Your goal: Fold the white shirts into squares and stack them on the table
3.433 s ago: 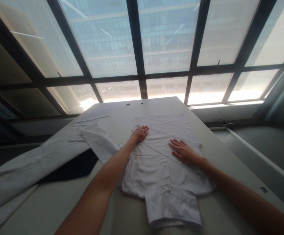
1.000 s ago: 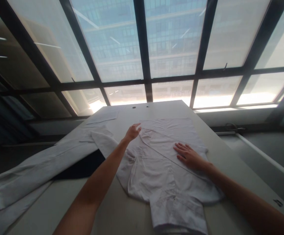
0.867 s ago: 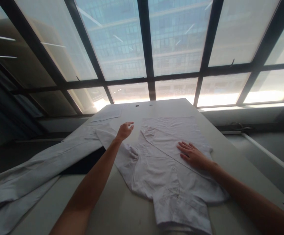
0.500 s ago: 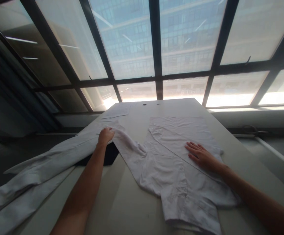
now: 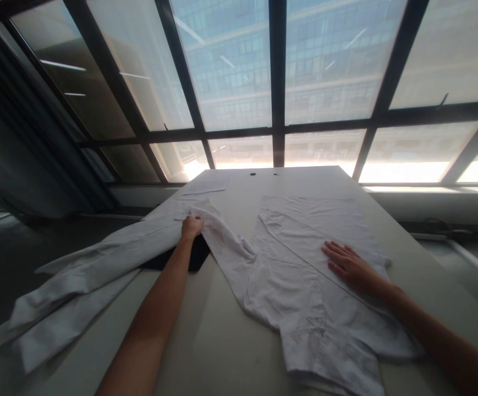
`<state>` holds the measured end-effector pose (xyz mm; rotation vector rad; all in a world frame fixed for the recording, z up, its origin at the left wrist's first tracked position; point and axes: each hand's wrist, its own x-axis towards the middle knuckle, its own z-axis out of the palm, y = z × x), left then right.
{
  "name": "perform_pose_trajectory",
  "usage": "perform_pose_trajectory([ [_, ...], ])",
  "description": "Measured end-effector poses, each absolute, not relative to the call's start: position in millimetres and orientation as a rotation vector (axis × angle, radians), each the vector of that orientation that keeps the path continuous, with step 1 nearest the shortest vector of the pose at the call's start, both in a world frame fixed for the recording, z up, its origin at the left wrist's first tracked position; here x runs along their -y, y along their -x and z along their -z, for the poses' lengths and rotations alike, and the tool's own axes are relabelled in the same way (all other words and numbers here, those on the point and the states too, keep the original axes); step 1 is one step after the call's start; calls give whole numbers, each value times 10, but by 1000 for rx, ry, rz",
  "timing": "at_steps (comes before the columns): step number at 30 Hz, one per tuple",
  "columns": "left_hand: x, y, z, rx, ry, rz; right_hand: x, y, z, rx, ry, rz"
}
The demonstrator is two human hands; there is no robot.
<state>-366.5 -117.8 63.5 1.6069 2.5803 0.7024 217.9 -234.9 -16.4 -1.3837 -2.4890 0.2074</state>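
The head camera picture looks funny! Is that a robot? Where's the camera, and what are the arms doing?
No robot here: those are a person's own two bare arms. The camera sits on that person's head, looking forward and down, so you see what's in front of them.

On the pale table lies a white garment. The right hand rests flat on it, holding nothing up. The left hand is curled closed on the end of its sleeve.

Over on the left is more white cloth, with a dark piece peeking out beside it. Behind the table are big windows.
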Motion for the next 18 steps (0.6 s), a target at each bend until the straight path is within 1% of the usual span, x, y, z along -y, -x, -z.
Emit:
perform_pose_trajectory([
  [6,1195,3439,-854,-2468,-1798,-919,2351,-2176,158,2495,1401,-215],
  [10,1260,3052,-1021,-1969,-2201,-1183,2349,-2179,162,2494,1398,-218],
  [12,1325,2808,-1057,-1759,-2317,-1179,2349,-2179,160,2496,1400,-214],
  [18,1616,2130,-1048,-1394,-2610,-1059,2354,-2177,152,2505,1396,-197],
])
